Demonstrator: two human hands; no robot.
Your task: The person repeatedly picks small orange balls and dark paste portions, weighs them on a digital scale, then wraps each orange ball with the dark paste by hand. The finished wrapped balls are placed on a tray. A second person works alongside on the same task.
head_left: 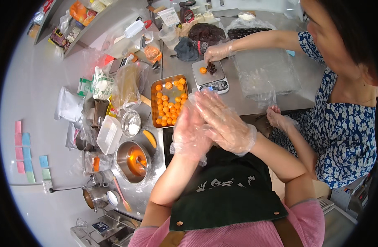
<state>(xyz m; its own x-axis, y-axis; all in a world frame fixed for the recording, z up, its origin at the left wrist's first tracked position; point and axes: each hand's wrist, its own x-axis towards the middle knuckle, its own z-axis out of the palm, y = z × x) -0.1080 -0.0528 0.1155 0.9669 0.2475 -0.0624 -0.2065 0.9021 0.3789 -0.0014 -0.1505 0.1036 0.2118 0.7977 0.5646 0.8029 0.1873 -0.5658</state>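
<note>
My left hand and my right hand, both in clear plastic gloves, meet palm to palm above the table's front edge. Their fingers are stretched out, and whatever may lie between the palms is hidden. Just beyond my left hand, a metal tray holds several orange balls that look like egg yolks. Past my fingertips, a digital scale carries one orange ball and a dark, crumbly lump. A co-worker's gloved hand reaches down to that lump; their other gloved hand hangs by the table edge.
To the left stand a steel bowl of orange liquid, a yellow scraper, a white tub and a shiny round bowl. Clear plastic sheets lie right of the scale. Bags of dark food sit at the back.
</note>
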